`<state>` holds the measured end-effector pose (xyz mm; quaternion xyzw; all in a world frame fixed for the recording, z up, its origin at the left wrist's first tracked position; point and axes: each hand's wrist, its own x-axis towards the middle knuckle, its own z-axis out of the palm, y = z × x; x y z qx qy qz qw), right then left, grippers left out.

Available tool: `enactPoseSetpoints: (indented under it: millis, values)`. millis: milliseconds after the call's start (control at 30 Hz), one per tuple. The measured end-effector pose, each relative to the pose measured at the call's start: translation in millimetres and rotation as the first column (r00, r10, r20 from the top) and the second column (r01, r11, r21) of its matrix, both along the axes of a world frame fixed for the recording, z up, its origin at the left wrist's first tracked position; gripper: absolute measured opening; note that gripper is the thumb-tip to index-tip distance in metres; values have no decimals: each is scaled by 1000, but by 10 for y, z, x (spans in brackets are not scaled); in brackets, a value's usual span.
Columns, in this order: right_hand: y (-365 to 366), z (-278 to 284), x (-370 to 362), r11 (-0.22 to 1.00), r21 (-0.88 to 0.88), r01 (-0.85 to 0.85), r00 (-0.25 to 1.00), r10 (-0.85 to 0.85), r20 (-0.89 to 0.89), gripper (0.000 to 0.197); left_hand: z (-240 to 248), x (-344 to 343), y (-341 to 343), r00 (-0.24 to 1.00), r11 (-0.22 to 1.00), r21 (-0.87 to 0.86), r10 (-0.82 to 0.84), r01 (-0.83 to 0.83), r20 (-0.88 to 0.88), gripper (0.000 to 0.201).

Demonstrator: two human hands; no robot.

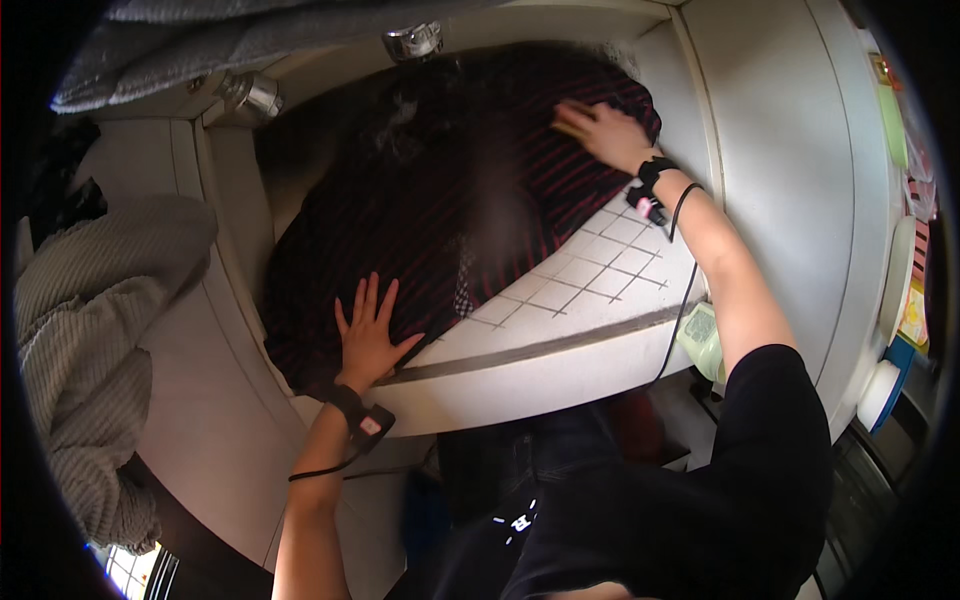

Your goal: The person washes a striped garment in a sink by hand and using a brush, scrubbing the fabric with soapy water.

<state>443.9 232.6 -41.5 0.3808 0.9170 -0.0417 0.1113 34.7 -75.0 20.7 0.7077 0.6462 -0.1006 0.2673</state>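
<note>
A dark garment with thin red stripes (400,210) is spread, wet-looking, over a white laundry sink (590,360) and its sloped washboard (590,275). My left hand (369,330) lies flat on the garment near its lower left edge, fingers spread. Near the garment's upper right, my right hand (615,138) is closed around a yellowish brush (574,120) pressed to the cloth. The hand is slightly blurred, and the brush's underside is hidden. A small checked patch (463,285) shows on the garment between my hands.
Two chrome fittings, a tap (412,42) and another (250,96), stand at the sink's back. Grey ribbed cloth (110,330) hangs at the left. A pale green container (702,335) is by the front right edge. Thin black cables run from both wrist straps.
</note>
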Motion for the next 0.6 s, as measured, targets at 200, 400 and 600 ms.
enactPoseSetpoints:
  millis: [200,400,600]
  values:
    - [308,-298,165,690,-137,711,699,-715,28,61,-24,2,-17,1000,1000,-3,1,-1,-2,95]
    - [-1025,342,-1558,918,-333,-214,851,8,-525,54,-60,4,-26,1000,1000,6,11,-11,2,97]
    - [-516,-96,-1511,931,-362,50,965,-139,-224,56,-31,-5,-20,1000,1000,3,-12,12,-2,96]
